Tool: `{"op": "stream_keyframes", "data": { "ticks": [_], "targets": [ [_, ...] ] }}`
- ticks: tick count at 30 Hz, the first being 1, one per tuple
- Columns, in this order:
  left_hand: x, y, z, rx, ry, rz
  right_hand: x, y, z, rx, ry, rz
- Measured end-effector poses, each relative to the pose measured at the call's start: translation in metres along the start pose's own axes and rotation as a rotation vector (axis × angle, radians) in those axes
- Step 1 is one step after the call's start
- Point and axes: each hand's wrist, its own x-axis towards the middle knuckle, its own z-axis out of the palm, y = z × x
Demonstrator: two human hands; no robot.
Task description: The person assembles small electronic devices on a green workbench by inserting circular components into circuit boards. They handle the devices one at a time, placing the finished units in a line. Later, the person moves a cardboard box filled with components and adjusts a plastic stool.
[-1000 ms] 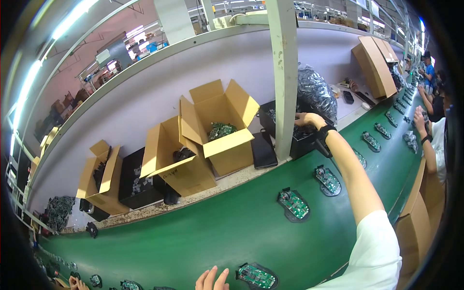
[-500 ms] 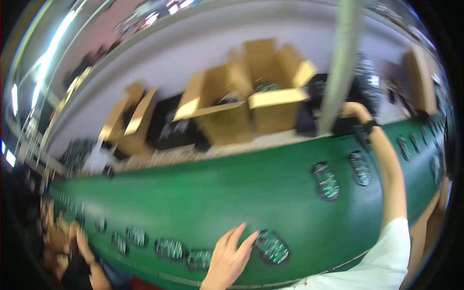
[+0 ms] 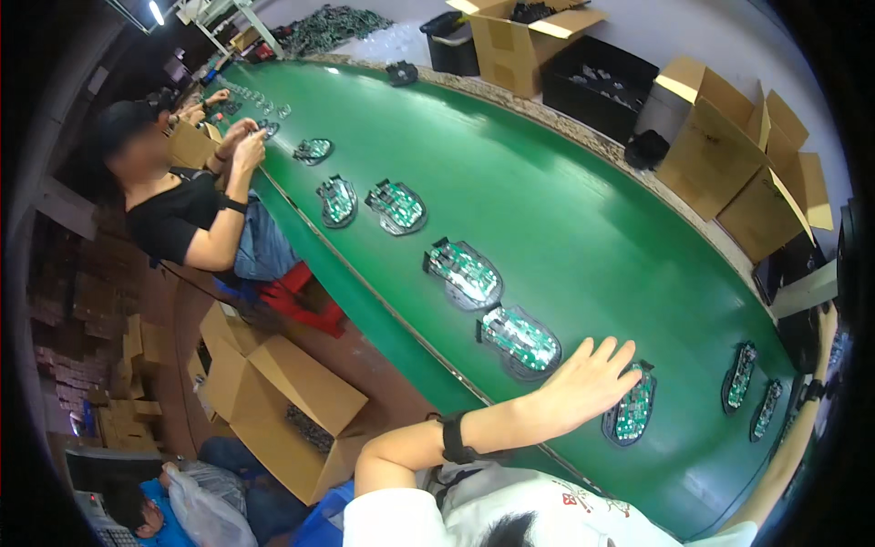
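My left hand (image 3: pixel 588 385) is over the green conveyor belt (image 3: pixel 583 246) with its fingers stretched out. Its fingertips reach the upper edge of a rounded black shell holding a green circuit board (image 3: pixel 631 410); I cannot tell whether they press on it. Close by on the left lies another such circuit board in a shell (image 3: pixel 521 340). My right arm stretches up the far right side, and the right hand (image 3: pixel 824 330) is at the belt's back edge beside a dark box. Its fingers are hidden there. Two more boards in shells (image 3: pixel 740 378) lie between my hands.
Several more board units (image 3: pixel 396 208) run along the belt to the left, where a co-worker (image 3: pixel 196 201) handles one. Cardboard boxes (image 3: pixel 715 146) and a black bin (image 3: pixel 597 77) line the back ledge. An open carton (image 3: pixel 283 410) stands on the floor at left.
My view has swung to the left, bringing the co-worker and floor cartons into sight. The left hand stays by the same board unit; the right is still at the back edge.
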Motion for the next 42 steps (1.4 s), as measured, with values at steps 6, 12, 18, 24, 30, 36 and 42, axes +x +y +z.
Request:
{"op": "stream_keyframes", "data": {
  "ticks": [6,12,18,24,30,36,42],
  "targets": [
    [-0.004,0.005,0.001,0.015,0.05,0.031,0.0,0.026,0.006,0.112,0.085,-0.016],
    [-0.002,0.006,0.013,0.012,0.085,0.109,-0.053,0.012,-0.097,0.82,0.181,0.367],
    [-0.002,0.001,0.002,0.112,-0.033,0.076,-0.238,-0.324,-0.153,1.116,-0.294,0.333],
    [0.027,0.022,-0.004,0.078,-0.133,0.199,-0.334,-0.423,-0.145,0.709,-0.229,-0.366],
    [0.018,0.011,0.005,0.047,-0.212,0.23,-0.35,-0.434,-0.119,0.646,-0.235,-0.379],
    [0.004,0.003,-0.012,0.02,-0.312,0.342,-0.355,-0.44,-0.138,0.554,-0.301,-0.421],
    [0.015,0.003,-0.008,0.032,-0.317,0.411,-0.352,-0.443,-0.135,0.464,-0.263,-0.439]
  ]
}}
